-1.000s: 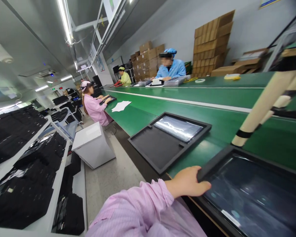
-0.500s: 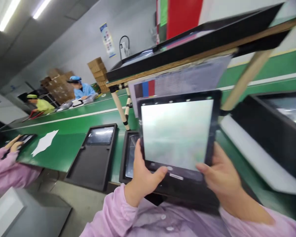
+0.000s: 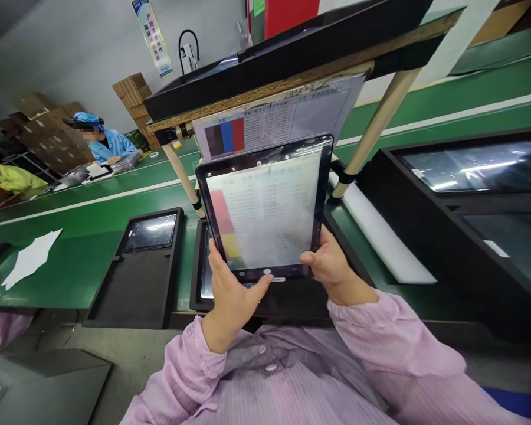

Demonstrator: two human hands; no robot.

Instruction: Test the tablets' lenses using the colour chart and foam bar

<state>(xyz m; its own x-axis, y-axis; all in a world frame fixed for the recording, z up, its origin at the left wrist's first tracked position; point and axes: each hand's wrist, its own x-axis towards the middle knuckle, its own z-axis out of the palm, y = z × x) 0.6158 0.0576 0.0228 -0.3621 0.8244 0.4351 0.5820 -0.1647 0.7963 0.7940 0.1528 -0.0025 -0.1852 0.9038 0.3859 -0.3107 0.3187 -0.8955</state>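
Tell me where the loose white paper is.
In the head view, the white paper lies at left on the green bench, left of the half-filled black tray.

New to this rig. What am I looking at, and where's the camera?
There's no robot: it's a person's own two bare hands, seen by one camera worn on the head, looking forward and down. The left hand and right hand hold up a tablet, its lit screen facing the wearer. Behind it, a printed sheet hangs under a raised wooden shelf. On the green workbench lie a black tray with a dark-screened device in it, and white paper. A co-worker in blue is beyond.
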